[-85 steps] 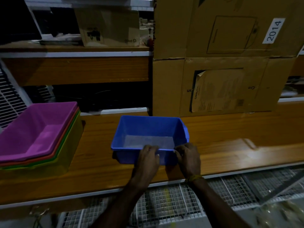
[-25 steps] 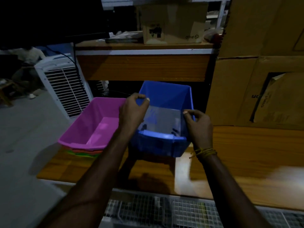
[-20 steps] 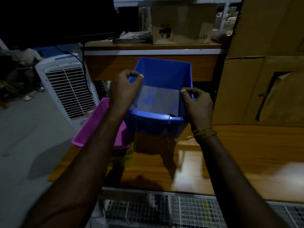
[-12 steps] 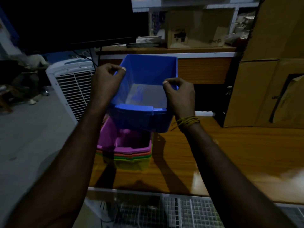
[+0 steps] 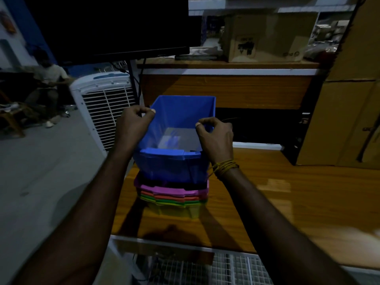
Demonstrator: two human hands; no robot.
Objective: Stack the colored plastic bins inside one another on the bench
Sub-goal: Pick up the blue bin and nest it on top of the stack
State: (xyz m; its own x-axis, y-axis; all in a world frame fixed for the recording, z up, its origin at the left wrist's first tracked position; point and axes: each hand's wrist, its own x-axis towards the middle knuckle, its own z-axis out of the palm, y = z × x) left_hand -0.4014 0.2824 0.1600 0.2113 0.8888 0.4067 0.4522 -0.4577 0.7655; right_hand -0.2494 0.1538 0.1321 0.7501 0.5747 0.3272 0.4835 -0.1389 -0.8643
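The blue bin [image 5: 176,161] hangs directly over a nested stack of bins, its base partly sunk into the purple top bin [image 5: 170,189]. Below the purple rim show orange, green and yellow [image 5: 174,210] bins. My left hand [image 5: 133,126] pinches the blue bin's left side wall at the rim. My right hand [image 5: 216,136] pinches the right side wall at the rim. The stack stands at the left end of the wooden bench [image 5: 277,198].
A white air cooler [image 5: 102,103] stands left of the bench, past its end. A raised wooden shelf [image 5: 226,89] with a cardboard box [image 5: 263,38] runs behind. Large cartons [image 5: 349,110] stand at the right. A person sits far left [image 5: 47,79]. Wire mesh [image 5: 236,268] lies below the bench edge.
Both hands lifted the blue bin off the bench, carried it left over the stack, and have lowered it partly into the purple bin.
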